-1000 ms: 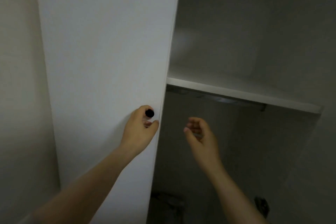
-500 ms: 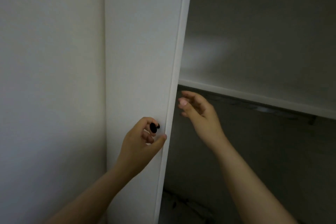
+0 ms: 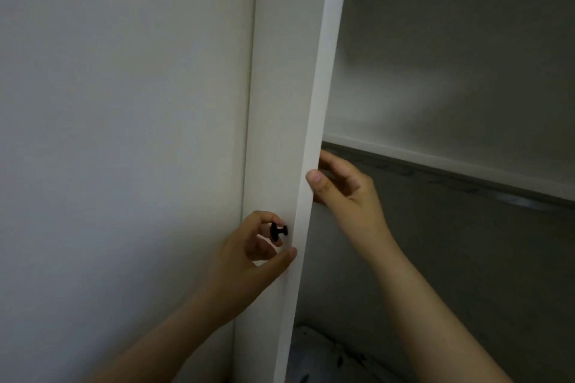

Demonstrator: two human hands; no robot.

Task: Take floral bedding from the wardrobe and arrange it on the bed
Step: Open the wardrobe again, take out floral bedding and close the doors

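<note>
— Hands first: what is each of yours doing?

— Your left hand [image 3: 249, 258] has its fingers curled round the small black knob [image 3: 278, 231] on the white wardrobe door [image 3: 280, 134], pinching it, with the thumb stretched out so its tip touches the door's front face just below the knob. Your right hand [image 3: 345, 190] grips the door's edge a little higher up: the thumb lies on the near edge and the fingers wrap behind it.

— And the door itself?

— You see it nearly edge-on, a tall white panel running up the middle. To its left is a plain pale wall [image 3: 124, 134].

— What lies past the door?

— On the right, the dim wardrobe interior, with a white shelf [image 3: 435, 162] crossing behind your right hand and a dark rail under it at the far right.

— The bedding?

— Low in the wardrobe, just right of the door's bottom edge, a pale fabric with dark specks [image 3: 326, 357] shows; whether the print is floral you cannot tell.
</note>
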